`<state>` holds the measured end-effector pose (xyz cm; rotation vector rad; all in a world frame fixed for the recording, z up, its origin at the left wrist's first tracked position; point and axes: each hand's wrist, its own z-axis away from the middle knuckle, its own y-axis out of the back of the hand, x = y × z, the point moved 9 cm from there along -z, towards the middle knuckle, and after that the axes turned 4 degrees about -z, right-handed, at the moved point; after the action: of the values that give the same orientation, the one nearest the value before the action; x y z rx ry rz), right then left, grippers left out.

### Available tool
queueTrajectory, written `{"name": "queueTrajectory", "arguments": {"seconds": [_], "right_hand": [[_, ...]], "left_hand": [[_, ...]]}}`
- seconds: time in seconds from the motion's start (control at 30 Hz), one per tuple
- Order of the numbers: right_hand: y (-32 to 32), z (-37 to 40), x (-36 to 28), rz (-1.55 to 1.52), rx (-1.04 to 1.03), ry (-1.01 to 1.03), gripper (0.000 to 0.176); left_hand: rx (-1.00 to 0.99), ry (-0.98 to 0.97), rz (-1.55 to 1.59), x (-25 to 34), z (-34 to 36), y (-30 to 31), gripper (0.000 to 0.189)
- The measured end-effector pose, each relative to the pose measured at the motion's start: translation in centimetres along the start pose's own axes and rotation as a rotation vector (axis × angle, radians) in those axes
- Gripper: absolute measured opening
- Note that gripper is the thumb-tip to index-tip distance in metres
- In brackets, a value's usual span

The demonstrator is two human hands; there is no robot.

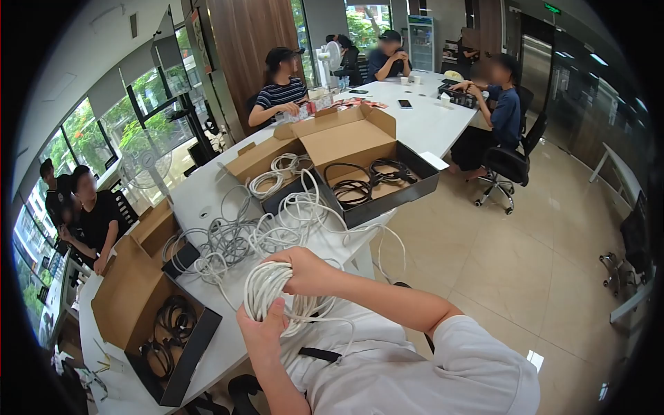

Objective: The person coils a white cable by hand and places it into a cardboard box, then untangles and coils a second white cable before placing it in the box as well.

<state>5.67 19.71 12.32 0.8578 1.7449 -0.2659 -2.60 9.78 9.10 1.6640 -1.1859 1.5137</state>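
A thick coil of white cable [266,287] is held in front of my body, above the table's near edge. My left hand [264,328] grips its lower side, thumb pressed over the loops. At the upper right, my right hand [299,268] has its fingers closed on the same coil. More loops hang to the right of it against my shirt, and a strand trails across my lap. Just beyond the coil, a tangle of loose grey-white cable [225,238] and white cable [301,211] lies on the white table [183,200].
An open box with black cables [432,183] stands behind the tangle, beside another box with white cable [238,166]. A third open box [124,311] with black cables is at left. Several people sit around the table, with a phone [404,104] and cups. An office chair [508,166] stands right.
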Motion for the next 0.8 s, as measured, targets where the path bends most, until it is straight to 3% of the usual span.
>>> {"name": "queueTrajectory", "arguments": {"seconds": [0.13,0.2,0.27,0.3,0.4,0.5,0.53,0.6,0.67,0.77,0.8], "right_hand": [[-1.5,0.5,1.4,-0.287,-0.304,-0.307,0.052],[-2.1,1.2,0.2,-0.545,-0.435,-0.279,0.053],[-2.6,2.2,-0.7,-0.925,-0.663,-0.243,0.054],[-2.5,2.3,-0.5,-0.995,-0.587,-0.312,0.051],[-3.1,3.6,1.1,-1.187,-0.37,-0.617,0.042],[-4.3,4.7,3.6,-1.222,-0.365,-0.762,0.035],[-4.5,4.7,4.3,-1.235,-0.339,-0.774,0.026],[-3.7,4.0,3.9,-1.133,-0.209,-0.687,0.021],[-3.0,3.5,4.3,-1.14,-0.159,-0.619,0.019],[1.7,3.4,1.4,-0.869,0.115,-0.428,0.022],[3.5,2.9,-0.2,-0.7,0.25,-0.189,0.023]], "left_hand": [[-0.053,-0.026,-0.015,0.0,-0.2,0.6,0.027],[-0.097,-0.029,0.014,-0.1,-0.3,1.0,0.023],[-0.176,0.026,0.359,-0.5,0.3,1.6,0.031],[-0.226,0.052,0.536,-0.4,0.4,1.3,0.035],[-0.299,-0.021,0.496,0.8,1.0,0.0,0.038],[-0.367,-0.054,0.372,1.1,1.4,-0.3,0.038],[-0.39,-0.07,0.352,0.9,1.5,-0.3,0.037],[-0.44,-0.108,0.31,0.8,1.5,-0.5,0.035],[-0.342,-0.043,0.335,0.3,1.5,-0.6,0.033],[-0.252,0.046,0.451,-1.0,1.5,-0.9,0.032],[-0.232,0.068,0.506,-1.2,1.3,-1.1,0.032]]}}
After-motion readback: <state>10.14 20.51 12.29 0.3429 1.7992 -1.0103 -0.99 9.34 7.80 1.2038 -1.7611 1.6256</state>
